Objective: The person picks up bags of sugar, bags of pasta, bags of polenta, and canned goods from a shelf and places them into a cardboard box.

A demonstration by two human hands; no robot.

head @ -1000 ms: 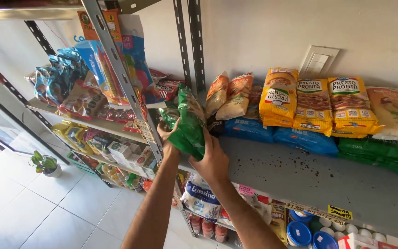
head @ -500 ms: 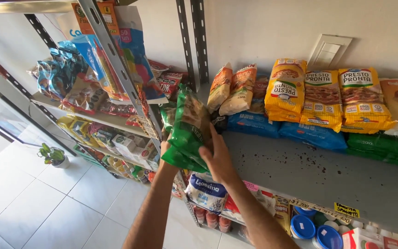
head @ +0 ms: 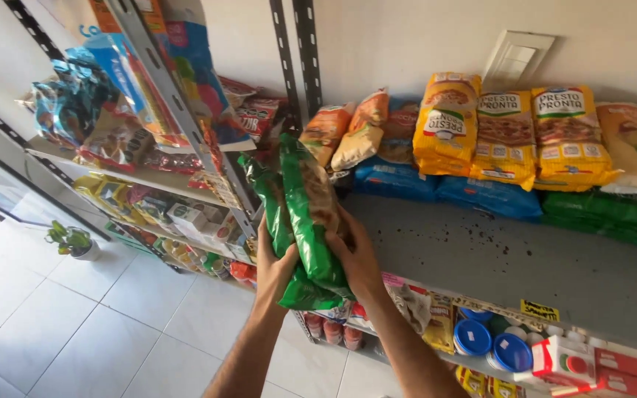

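Both hands clamp green packets at the shelf's front edge, frame centre.

Left hand (head: 274, 269) and right hand (head: 357, 258) press from either side on the green packets (head: 307, 214), fingers curled around them; packets stand tilted, top leaning toward upper left, bottom just over the grey shelf (head: 481, 258) edge. Yellow bags (head: 506, 133) stacked at back wall, upper right, on blue bags (head: 436, 184). Orange bags (head: 333, 129) just behind the packets. Potted plant (head: 71, 239) on the floor, left.
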